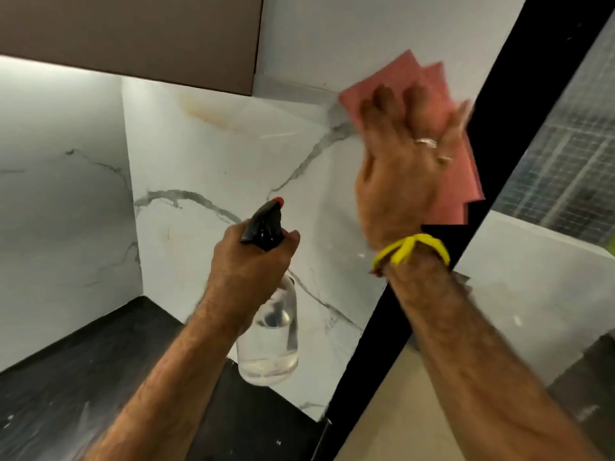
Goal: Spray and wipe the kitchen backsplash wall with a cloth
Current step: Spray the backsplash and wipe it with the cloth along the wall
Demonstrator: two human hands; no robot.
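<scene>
**Wipe in progress, upper right of backsplash**

Left side: a yellowish stain (206,114) is seen high on the backsplash wall (206,168), just under the cabinet (133,38); judged the area most in need of spray and a firm pass. The dark counter (83,377) runs along below.

Centre: the spray bottle (269,331) is gripped at its neck by the left hand (253,261), fingers curled round it, black trigger head and red nozzle aimed at the wall. Clear liquid is low in the bottle. It should be kept upright and off the wiping path; trigger finger position cannot be made out.

Right: the pink cloth (422,84) is pressed flat to the wall by the right hand (399,161), fingers extended and spread, nothing pinched. A yellow wristband (412,249) is worn at the wrist. Even palm pressure and overlapping strokes are advised, worked leftward toward the stain, with the cloth kept folded so its edges do not flap.

Hard to make out:
- The hand and cloth are motion-blurred.
- Wet film on the marble cannot be confirmed.
- The cloth's lower right edge is lost against the black frame (506,111).
- The window (565,144) is cut off at the frame edge.
</scene>
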